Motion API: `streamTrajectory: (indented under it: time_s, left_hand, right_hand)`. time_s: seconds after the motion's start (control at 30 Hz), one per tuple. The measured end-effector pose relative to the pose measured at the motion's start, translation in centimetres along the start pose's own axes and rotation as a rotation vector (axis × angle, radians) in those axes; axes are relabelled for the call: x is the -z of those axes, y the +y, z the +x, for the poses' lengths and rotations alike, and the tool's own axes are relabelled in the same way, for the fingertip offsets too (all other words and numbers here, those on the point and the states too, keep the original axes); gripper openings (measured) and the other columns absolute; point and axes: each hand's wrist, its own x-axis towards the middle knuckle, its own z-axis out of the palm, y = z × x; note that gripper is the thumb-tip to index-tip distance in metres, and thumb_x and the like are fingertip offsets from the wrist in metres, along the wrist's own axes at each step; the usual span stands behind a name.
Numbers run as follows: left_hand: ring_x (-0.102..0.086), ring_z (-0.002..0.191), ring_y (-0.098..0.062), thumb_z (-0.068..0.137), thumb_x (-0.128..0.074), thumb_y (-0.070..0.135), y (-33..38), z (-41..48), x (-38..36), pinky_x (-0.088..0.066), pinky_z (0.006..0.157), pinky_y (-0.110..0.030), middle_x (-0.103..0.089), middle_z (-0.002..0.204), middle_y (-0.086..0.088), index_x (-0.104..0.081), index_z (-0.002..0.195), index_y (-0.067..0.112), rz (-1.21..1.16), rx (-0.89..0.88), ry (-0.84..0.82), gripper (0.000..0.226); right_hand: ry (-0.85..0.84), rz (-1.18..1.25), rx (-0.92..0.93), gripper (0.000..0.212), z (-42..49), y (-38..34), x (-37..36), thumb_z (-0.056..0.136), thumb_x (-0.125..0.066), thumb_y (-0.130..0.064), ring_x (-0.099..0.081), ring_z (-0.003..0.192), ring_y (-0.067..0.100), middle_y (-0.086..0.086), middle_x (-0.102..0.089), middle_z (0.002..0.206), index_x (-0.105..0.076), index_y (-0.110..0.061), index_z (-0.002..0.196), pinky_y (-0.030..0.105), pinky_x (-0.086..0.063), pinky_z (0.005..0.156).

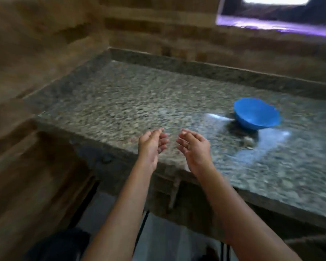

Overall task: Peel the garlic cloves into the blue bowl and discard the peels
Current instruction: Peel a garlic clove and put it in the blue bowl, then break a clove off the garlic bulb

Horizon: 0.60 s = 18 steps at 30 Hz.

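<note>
The picture is blurred by motion. A blue bowl point(257, 113) stands on the speckled granite counter point(139, 102), right of centre; its inside is hidden from this angle. A small pale heap, perhaps garlic or peels point(248, 142), lies just in front of the bowl. My left hand point(152, 142) and my right hand point(194, 146) hover side by side over the counter's front edge, palms facing each other, fingers loosely curved. Neither hand holds anything that I can make out. Both are well left of the bowl.
Brown tiled walls close off the counter at the back and left. A window ledge point(271, 25) shows at the top right. Below the counter's front edge are dark cabinet parts and a pale floor point(158, 238).
</note>
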Motion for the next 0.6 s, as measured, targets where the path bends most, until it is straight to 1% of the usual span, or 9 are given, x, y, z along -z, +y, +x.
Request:
streamTrajectory:
  time_s: [0.17, 0.23, 0.33, 0.37, 0.4, 0.43, 0.47, 0.53, 0.6]
  left_hand:
    - [-0.055, 0.047, -0.005, 0.095, -0.049, 0.013, -4.6, -0.1, -13.1, -0.043, 0.047, -0.016, -0.058, 0.070, -0.001, -0.057, 0.084, 0.013, 0.066, 0.076, -0.199, 0.013]
    - [-0.055, 0.044, -0.004, 0.095, -0.050, 0.012, -6.8, -0.4, -17.2, -0.043, 0.047, -0.016, -0.059, 0.071, -0.002, -0.056, 0.085, 0.013, 0.082, 0.107, -0.254, 0.012]
    - [-0.055, 0.041, -0.002, 0.095, -0.048, 0.010, -9.6, -0.7, -21.7, -0.040, 0.043, -0.014, -0.058, 0.070, -0.004, -0.055, 0.086, 0.012, 0.132, 0.152, -0.294, 0.012]
    - [-0.055, 0.044, -0.003, 0.095, -0.048, 0.010, -10.5, -0.7, -22.7, -0.039, 0.044, -0.015, -0.058, 0.071, -0.004, -0.055, 0.085, 0.012, 0.167, 0.157, -0.298, 0.012]
    - [-0.054, 0.047, -0.005, 0.095, -0.049, 0.010, -11.3, -0.6, -23.5, -0.039, 0.045, -0.015, -0.059, 0.071, -0.004, -0.056, 0.085, 0.012, 0.208, 0.157, -0.298, 0.012]
    - [-0.054, 0.052, -0.008, 0.095, -0.049, 0.010, -12.1, -0.5, -24.1, -0.040, 0.047, -0.017, -0.059, 0.072, -0.004, -0.056, 0.085, 0.012, 0.248, 0.153, -0.295, 0.013]
    - [-0.053, 0.055, -0.010, 0.095, -0.049, 0.010, -12.8, -0.3, -24.5, -0.040, 0.049, -0.018, -0.059, 0.073, -0.004, -0.057, 0.084, 0.012, 0.287, 0.150, -0.294, 0.014]
    - [-0.052, 0.059, -0.011, 0.096, -0.048, 0.009, -13.9, -0.2, -24.7, -0.040, 0.051, -0.021, -0.059, 0.074, -0.003, -0.058, 0.086, 0.012, 0.360, 0.150, -0.300, 0.014]
    - [-0.053, 0.059, -0.011, 0.096, -0.048, 0.008, -14.4, 0.0, -24.8, -0.041, 0.050, -0.019, -0.058, 0.074, -0.002, -0.058, 0.088, 0.010, 0.413, 0.149, -0.307, 0.013]
  right_hand:
    - [0.135, -0.055, 0.106, 0.011, 4.0, -7.0, 10.4, 0.090, -0.055, 0.000, -0.056, 0.058, 0.012, 0.003, -0.060, 0.069, -0.060, -0.009, 0.084, 0.022, -0.048, 0.057]
    - [0.183, -0.116, 0.130, 0.013, 5.5, -8.7, 14.3, 0.089, -0.057, 0.000, -0.056, 0.056, 0.012, 0.004, -0.060, 0.069, -0.061, -0.010, 0.081, 0.022, -0.049, 0.055]
    - [0.320, -0.288, 0.133, 0.014, 7.8, -10.4, 20.0, 0.088, -0.061, -0.003, -0.055, 0.053, 0.012, 0.006, -0.058, 0.067, -0.060, -0.011, 0.076, 0.022, -0.051, 0.051]
    - [0.374, -0.385, 0.134, 0.014, 8.5, -10.6, 21.9, 0.086, -0.064, -0.008, -0.058, 0.057, 0.015, 0.005, -0.059, 0.067, -0.061, -0.013, 0.074, 0.025, -0.054, 0.054]
    - [0.422, -0.500, 0.132, 0.013, 9.1, -10.8, 23.7, 0.084, -0.068, -0.013, -0.062, 0.064, 0.019, 0.005, -0.062, 0.069, -0.062, -0.016, 0.073, 0.033, -0.057, 0.062]
    - [0.464, -0.614, 0.132, 0.011, 9.6, -11.0, 25.3, 0.082, -0.070, -0.017, -0.065, 0.071, 0.023, 0.004, -0.065, 0.072, -0.063, -0.017, 0.073, 0.039, -0.057, 0.069]
    - [0.487, -0.712, 0.122, 0.008, 9.9, -11.2, 26.6, 0.081, -0.070, -0.018, -0.066, 0.076, 0.023, 0.004, -0.068, 0.077, -0.063, -0.018, 0.076, 0.041, -0.056, 0.075]
    - [0.486, -0.868, 0.101, 0.005, 10.5, -11.4, 28.1, 0.083, -0.067, -0.014, -0.063, 0.080, 0.020, 0.007, -0.068, 0.088, -0.065, -0.013, 0.087, 0.032, -0.052, 0.075]
    - [0.458, -0.973, 0.098, 0.011, 10.9, -11.5, 28.8, 0.085, -0.065, -0.010, -0.058, 0.082, 0.017, 0.007, -0.065, 0.091, -0.065, -0.007, 0.096, 0.024, -0.043, 0.071]
